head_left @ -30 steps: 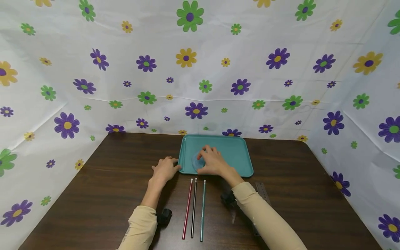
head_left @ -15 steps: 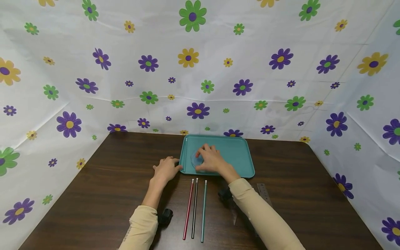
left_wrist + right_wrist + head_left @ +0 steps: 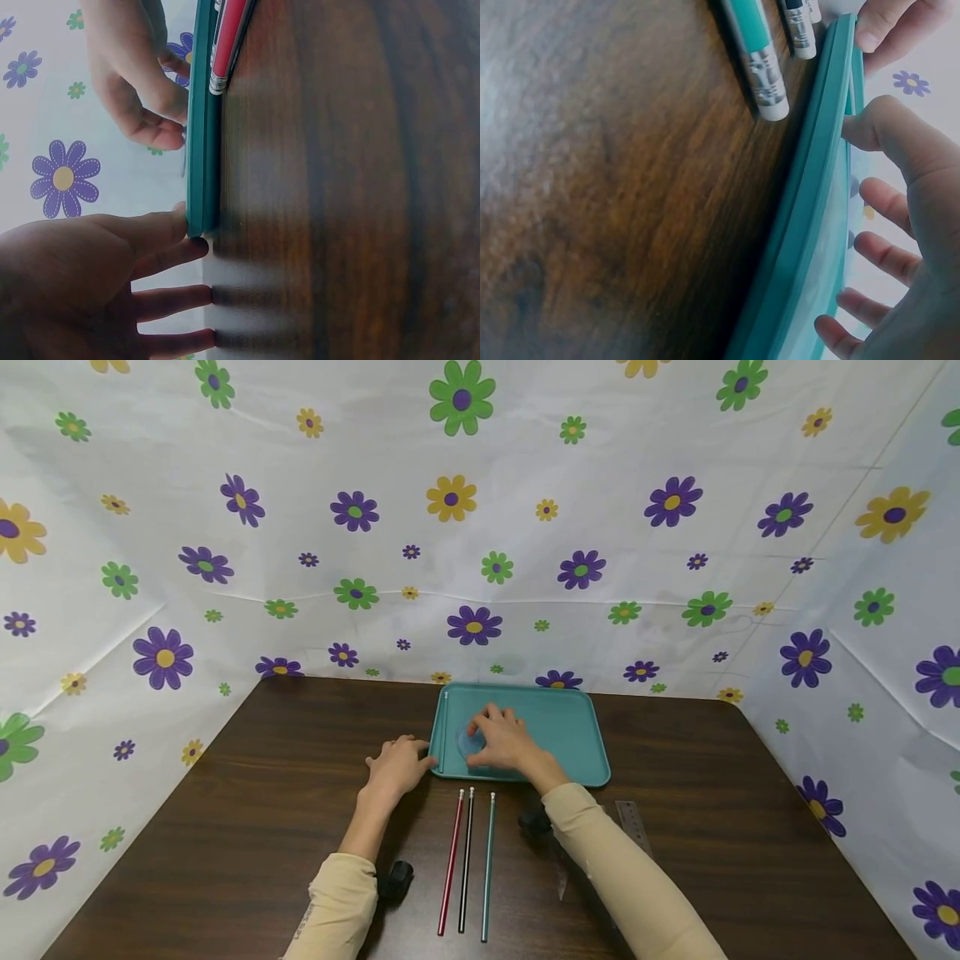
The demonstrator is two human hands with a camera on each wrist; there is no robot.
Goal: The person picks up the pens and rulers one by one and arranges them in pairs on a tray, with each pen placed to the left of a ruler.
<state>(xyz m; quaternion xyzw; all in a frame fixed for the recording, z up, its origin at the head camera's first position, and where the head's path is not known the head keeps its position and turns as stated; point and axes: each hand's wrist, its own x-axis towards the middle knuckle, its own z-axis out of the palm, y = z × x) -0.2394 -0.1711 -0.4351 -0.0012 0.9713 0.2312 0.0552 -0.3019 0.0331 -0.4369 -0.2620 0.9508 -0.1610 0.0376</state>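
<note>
A teal tray lies at the table's back edge. My left hand pinches its near left corner, thumb on the rim and index finger at the outside; in the left wrist view its other fingertips rest on the table. Inside the tray, my right hand spans a clear bluish plastic piece with a curved edge, thumb at its near side and fingers bent over the far side. The palm side hides part of the piece. A thin teal pencil lies along the tray's left rim.
Red, black and teal pencils lie side by side before the tray, erasers toward it. A metal ruler and a clear pointed plastic piece lie partly under my right arm. A flowered sheet hangs behind the table.
My right hand and the clear piece have slid slightly left inside the tray, and the right forearm has shifted left too. The left hand stays at the corner.
</note>
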